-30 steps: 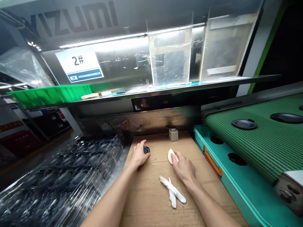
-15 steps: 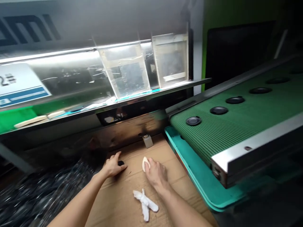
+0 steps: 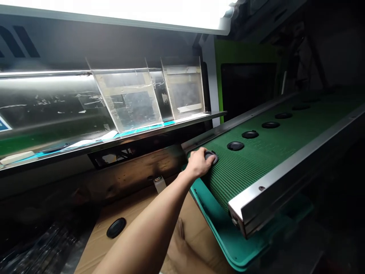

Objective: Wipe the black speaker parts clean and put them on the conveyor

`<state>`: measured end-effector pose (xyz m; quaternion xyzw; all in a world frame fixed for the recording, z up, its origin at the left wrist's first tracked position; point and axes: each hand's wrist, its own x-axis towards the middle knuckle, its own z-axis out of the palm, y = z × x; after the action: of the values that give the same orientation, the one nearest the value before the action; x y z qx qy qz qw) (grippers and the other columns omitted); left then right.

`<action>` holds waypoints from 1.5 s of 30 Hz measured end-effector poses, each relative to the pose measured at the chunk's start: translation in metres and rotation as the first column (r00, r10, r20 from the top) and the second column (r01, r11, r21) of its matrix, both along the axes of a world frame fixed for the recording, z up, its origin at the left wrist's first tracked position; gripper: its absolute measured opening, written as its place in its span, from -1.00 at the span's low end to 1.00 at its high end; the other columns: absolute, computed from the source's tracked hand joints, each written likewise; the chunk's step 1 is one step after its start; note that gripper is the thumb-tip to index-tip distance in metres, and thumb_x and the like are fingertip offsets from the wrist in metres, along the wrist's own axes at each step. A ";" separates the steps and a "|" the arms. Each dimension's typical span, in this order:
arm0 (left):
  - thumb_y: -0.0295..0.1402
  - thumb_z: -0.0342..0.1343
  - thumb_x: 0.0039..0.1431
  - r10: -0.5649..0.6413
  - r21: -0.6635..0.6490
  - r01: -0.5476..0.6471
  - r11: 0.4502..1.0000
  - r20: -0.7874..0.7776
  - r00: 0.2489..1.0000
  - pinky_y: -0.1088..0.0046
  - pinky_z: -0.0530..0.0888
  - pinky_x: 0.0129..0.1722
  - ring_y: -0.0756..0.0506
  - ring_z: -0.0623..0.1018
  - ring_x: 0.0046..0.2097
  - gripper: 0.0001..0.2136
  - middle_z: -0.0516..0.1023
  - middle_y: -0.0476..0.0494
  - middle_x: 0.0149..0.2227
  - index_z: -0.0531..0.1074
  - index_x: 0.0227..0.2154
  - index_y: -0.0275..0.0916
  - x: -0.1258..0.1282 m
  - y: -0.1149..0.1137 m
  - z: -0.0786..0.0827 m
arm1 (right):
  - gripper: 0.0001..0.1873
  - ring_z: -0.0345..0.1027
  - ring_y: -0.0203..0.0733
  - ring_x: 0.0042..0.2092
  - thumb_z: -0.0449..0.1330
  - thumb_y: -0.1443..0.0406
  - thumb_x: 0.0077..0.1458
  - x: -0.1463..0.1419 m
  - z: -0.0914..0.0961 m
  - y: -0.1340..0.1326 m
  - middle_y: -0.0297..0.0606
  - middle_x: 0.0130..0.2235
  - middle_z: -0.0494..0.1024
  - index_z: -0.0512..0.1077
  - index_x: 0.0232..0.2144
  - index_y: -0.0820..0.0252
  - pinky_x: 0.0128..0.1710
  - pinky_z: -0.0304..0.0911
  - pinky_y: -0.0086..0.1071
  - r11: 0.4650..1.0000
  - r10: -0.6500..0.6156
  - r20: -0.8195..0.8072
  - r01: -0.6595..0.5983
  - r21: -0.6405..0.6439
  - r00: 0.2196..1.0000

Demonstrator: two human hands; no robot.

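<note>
Left hand [image 3: 199, 164] has moved from cardboard [image 3: 134, 205] to green conveyor belt [image 3: 265, 156], fingers clamped on a black disc [image 3: 210, 156] there. My right hand [image 3: 181, 243]: blurred, can't tell. One loose disc [image 3: 116, 228] on cardboard; more discs [image 3: 235, 145] left upbelt.

And blazing across the top, a long white light [image 3: 119, 15], glaring over a grey metal panel [image 3: 108, 47] with dark lettering [image 3: 26, 42] at the left! Beneath runs a metal shelf [image 3: 194, 120], two clear panels [image 3: 137, 104] standing along it. Rightward, green panelling [image 3: 242, 49] frames a black rectangle [image 3: 248, 85], deep shadow swallows the far right, and cardboard covers the worktop [image 3: 134, 203] below!
</note>
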<state>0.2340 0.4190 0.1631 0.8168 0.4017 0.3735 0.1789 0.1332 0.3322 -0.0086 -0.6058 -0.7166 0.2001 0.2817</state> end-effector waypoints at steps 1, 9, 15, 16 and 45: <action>-0.11 0.15 0.05 -0.012 0.010 0.012 1.000 0.066 0.998 0.25 0.39 -0.10 -0.18 0.50 -0.13 -0.73 0.54 -0.19 -0.25 0.37 -0.33 -0.21 -0.011 -0.006 -0.002 | -0.67 0.47 0.03 -0.20 -0.10 0.22 0.21 0.000 0.000 0.001 -0.15 -0.23 0.59 0.47 -0.28 0.08 -0.26 0.30 -0.22 1.000 -0.027 0.011 0.027 -0.003 1.000; -0.23 0.21 0.07 0.381 -0.585 0.195 0.787 0.710 0.592 0.45 0.41 -0.45 -0.10 0.56 -0.31 -0.66 0.53 -0.23 -0.15 0.21 -0.18 -0.18 -0.210 -0.123 -0.094 | -0.63 0.43 -0.09 -0.22 -0.15 0.16 0.25 -0.005 -0.004 0.003 -0.19 -0.24 0.55 0.43 -0.13 0.04 -0.27 0.22 -0.32 0.996 -0.071 0.036 0.068 0.064 0.997; -0.15 0.00 0.22 0.583 -0.586 0.434 0.684 0.797 0.158 0.45 0.38 -0.49 -0.09 0.54 -0.34 -0.66 0.51 -0.29 -0.15 0.29 -0.04 -0.24 -0.299 -0.165 -0.166 | -0.63 0.26 0.00 -0.03 0.06 0.10 0.14 -0.009 -0.022 0.003 -0.14 -0.12 0.46 0.43 -0.05 0.05 -0.03 0.12 -0.17 0.962 -0.038 0.156 -0.006 0.273 0.987; -0.16 -0.02 0.23 0.573 -0.554 0.461 0.693 0.811 0.114 0.45 0.39 -0.49 -0.10 0.54 -0.33 -0.66 0.51 -0.29 -0.16 0.31 -0.05 -0.27 -0.303 -0.165 -0.169 | -0.61 0.26 0.00 -0.03 0.07 0.11 0.13 -0.010 -0.023 0.003 -0.14 -0.13 0.47 0.42 -0.03 0.05 -0.02 0.11 -0.16 0.962 -0.001 0.168 -0.045 0.268 0.986; -0.27 -0.05 0.26 0.546 -0.339 0.638 0.691 0.823 -0.154 0.21 0.37 0.09 -0.19 0.49 0.02 -0.73 0.51 -0.33 -0.05 0.42 -0.19 -0.37 -0.305 -0.150 -0.186 | -0.68 0.25 -0.10 -0.10 0.00 0.24 0.22 -0.089 -0.005 -0.066 -0.15 0.02 0.39 0.44 -0.04 0.03 -0.09 0.22 -0.19 0.812 0.387 0.080 -0.381 0.442 0.919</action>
<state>-0.0711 0.2686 -0.0229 0.0894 0.1830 0.6489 0.7331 0.0445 0.2657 -0.0136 -0.3659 -0.8486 0.0862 0.3724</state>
